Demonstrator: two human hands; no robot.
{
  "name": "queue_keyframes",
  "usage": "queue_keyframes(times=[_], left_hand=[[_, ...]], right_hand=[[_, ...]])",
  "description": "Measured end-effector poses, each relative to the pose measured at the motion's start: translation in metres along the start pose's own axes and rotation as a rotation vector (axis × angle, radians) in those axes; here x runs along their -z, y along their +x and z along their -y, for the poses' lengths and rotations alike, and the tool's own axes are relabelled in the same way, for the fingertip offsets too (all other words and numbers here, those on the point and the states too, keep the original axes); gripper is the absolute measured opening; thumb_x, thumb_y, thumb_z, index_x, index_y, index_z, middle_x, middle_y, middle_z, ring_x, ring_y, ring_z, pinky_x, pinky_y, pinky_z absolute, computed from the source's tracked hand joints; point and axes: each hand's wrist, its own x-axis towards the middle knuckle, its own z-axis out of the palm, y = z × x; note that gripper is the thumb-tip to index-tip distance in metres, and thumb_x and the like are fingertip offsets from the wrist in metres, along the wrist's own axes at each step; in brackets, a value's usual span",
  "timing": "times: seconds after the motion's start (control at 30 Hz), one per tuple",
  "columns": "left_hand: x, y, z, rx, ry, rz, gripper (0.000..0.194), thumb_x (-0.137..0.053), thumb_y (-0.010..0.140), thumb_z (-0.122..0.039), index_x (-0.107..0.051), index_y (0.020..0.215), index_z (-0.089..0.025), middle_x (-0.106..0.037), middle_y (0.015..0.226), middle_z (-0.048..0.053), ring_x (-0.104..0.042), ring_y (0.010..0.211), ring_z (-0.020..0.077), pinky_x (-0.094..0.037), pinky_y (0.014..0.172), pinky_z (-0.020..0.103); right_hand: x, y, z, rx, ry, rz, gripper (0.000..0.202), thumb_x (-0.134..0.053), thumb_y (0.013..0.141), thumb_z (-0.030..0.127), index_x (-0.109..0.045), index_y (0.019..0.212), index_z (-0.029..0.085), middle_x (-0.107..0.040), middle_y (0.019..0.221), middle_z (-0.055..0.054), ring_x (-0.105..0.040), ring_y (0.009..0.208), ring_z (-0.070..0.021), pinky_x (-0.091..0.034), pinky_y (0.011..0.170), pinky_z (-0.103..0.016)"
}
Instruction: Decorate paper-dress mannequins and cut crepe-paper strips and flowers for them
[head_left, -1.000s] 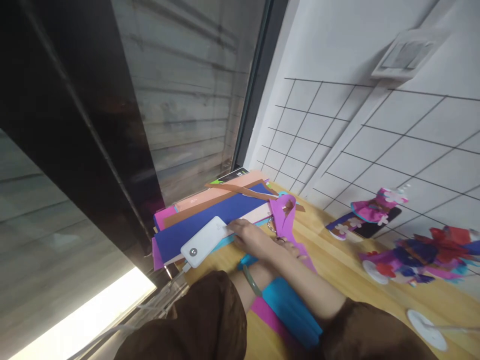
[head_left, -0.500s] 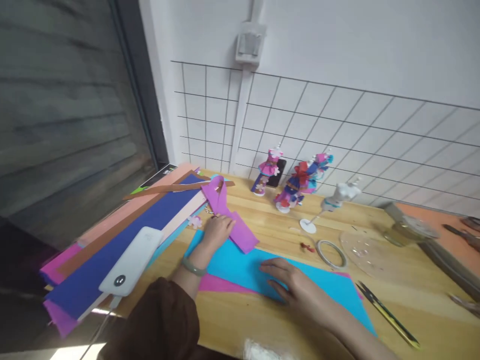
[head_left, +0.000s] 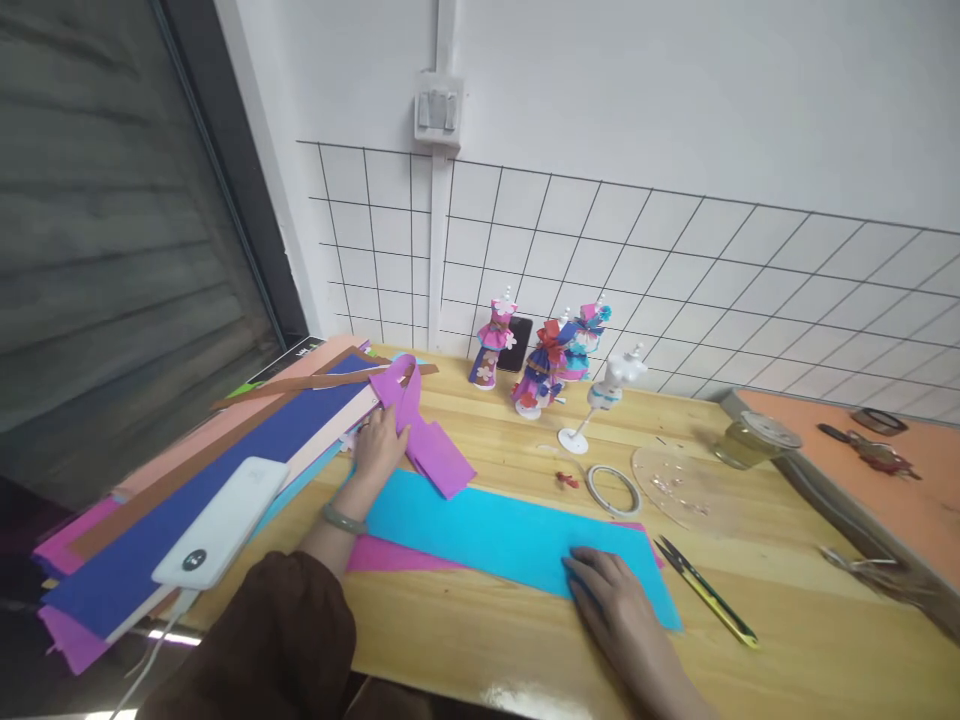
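My left hand (head_left: 379, 447) reaches over the far left end of a blue felt sheet (head_left: 480, 520), its fingers apart against the edge of a looped purple felt strip (head_left: 442, 460). My right hand (head_left: 611, 590) lies with fingers stretched out on the right part of the blue sheet, near its front edge. Underneath, a magenta sheet (head_left: 397, 556) pokes out. Small pale flower pieces are partly hidden beside my left hand.
To the left lie stacked coloured sheets (head_left: 225, 470) with a white power bank (head_left: 221, 520) on top. Several small dressed mannequins and a bare white mannequin (head_left: 616, 372) stand at the back. Thread snips (head_left: 709, 595), a tape roll (head_left: 613, 490) and a lidded jar (head_left: 754, 440) are on the right.
The view has turned right. My right hand has slid right along the blue sheet, which now lies flatter. My left hand has shifted towards the left edge of the purple strip.
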Motion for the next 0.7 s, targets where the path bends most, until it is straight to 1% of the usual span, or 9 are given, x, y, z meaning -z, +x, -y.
queue_keyframes(times=[0.07, 0.13, 0.23, 0.3, 0.33, 0.4, 0.53, 0.63, 0.7], left_hand=[[0.0, 0.002, 0.001, 0.066, 0.041, 0.05, 0.052, -0.048, 0.081, -0.039, -0.038, 0.127, -0.016, -0.053, 0.113, 0.015, -0.05, 0.107, 0.029, -0.039, 0.088, 0.038], [-0.001, 0.004, 0.001, 0.107, 0.064, 0.096, 0.056, -0.047, 0.08, -0.042, -0.035, 0.128, -0.015, -0.054, 0.113, 0.017, -0.052, 0.104, 0.0298, -0.04, 0.086, 0.038], [-0.002, 0.008, -0.001, 0.125, 0.061, 0.136, 0.061, -0.046, 0.08, -0.046, -0.033, 0.13, -0.014, -0.055, 0.113, 0.019, -0.054, 0.102, 0.0306, -0.041, 0.083, 0.038], [-0.003, 0.011, -0.003, 0.126, 0.033, 0.149, 0.066, -0.049, 0.077, -0.047, -0.031, 0.131, -0.013, -0.055, 0.114, 0.019, -0.054, 0.104, 0.0308, -0.041, 0.082, 0.037], [-0.004, 0.013, -0.005, 0.128, 0.011, 0.154, 0.069, -0.053, 0.076, -0.046, -0.03, 0.131, -0.013, -0.055, 0.115, 0.02, -0.053, 0.105, 0.0307, -0.041, 0.083, 0.037], [-0.007, 0.015, -0.008, 0.145, -0.068, 0.159, 0.069, -0.06, 0.071, -0.037, -0.032, 0.131, -0.015, -0.053, 0.118, 0.019, -0.051, 0.109, 0.0303, -0.039, 0.085, 0.036], [-0.017, 0.02, -0.012, 0.195, -0.232, 0.151, 0.051, -0.059, 0.069, -0.018, -0.047, 0.118, -0.021, -0.057, 0.115, 0.012, -0.053, 0.107, 0.0255, -0.039, 0.085, 0.032], [-0.021, 0.026, -0.012, 0.218, -0.308, 0.132, 0.046, -0.057, 0.068, -0.014, -0.053, 0.113, -0.021, -0.062, 0.106, 0.008, -0.057, 0.098, 0.0212, -0.042, 0.08, 0.028], [-0.019, 0.032, -0.008, 0.224, -0.373, 0.104, 0.046, -0.058, 0.069, -0.015, -0.054, 0.114, -0.018, -0.063, 0.099, 0.006, -0.059, 0.09, 0.019, -0.044, 0.076, 0.027]], right_hand=[[-0.008, -0.003, -0.001, 0.001, 0.0, -0.073, 0.028, -0.042, 0.087, 0.031, -0.064, 0.101, 0.023, -0.063, 0.104, -0.01, -0.057, 0.097, -0.0245, -0.047, 0.083, -0.043], [-0.013, -0.005, -0.003, -0.011, 0.017, -0.115, 0.027, -0.042, 0.087, 0.031, -0.064, 0.1, 0.022, -0.063, 0.102, -0.01, -0.057, 0.096, -0.0247, -0.046, 0.082, -0.043], [-0.016, -0.006, -0.005, -0.016, 0.048, -0.116, 0.025, -0.044, 0.086, 0.031, -0.064, 0.099, 0.022, -0.062, 0.102, -0.01, -0.056, 0.096, -0.0242, -0.045, 0.083, -0.042], [-0.015, -0.006, -0.004, -0.018, 0.062, -0.114, 0.024, -0.046, 0.086, 0.031, -0.064, 0.1, 0.021, -0.062, 0.102, -0.01, -0.055, 0.097, -0.024, -0.044, 0.084, -0.042], [-0.014, -0.006, -0.004, -0.018, 0.068, -0.116, 0.024, -0.046, 0.086, 0.031, -0.064, 0.1, 0.021, -0.062, 0.102, -0.01, -0.055, 0.097, -0.024, -0.044, 0.084, -0.042], [-0.013, -0.006, -0.003, -0.015, 0.079, -0.122, 0.024, -0.046, 0.086, 0.031, -0.063, 0.1, 0.021, -0.062, 0.103, -0.01, -0.055, 0.098, -0.0242, -0.044, 0.085, -0.042], [-0.013, -0.006, -0.003, -0.006, 0.092, -0.135, 0.024, -0.046, 0.086, 0.031, -0.063, 0.098, 0.021, -0.062, 0.102, -0.01, -0.055, 0.098, -0.0247, -0.044, 0.085, -0.042], [-0.013, -0.006, -0.004, 0.003, 0.095, -0.135, 0.022, -0.046, 0.086, 0.031, -0.064, 0.095, 0.022, -0.062, 0.103, -0.009, -0.055, 0.098, -0.0248, -0.044, 0.085, -0.042], [-0.014, -0.006, -0.006, 0.011, 0.096, -0.138, 0.021, -0.046, 0.086, 0.031, -0.064, 0.095, 0.022, -0.062, 0.102, -0.009, -0.055, 0.098, -0.0247, -0.044, 0.084, -0.042]])
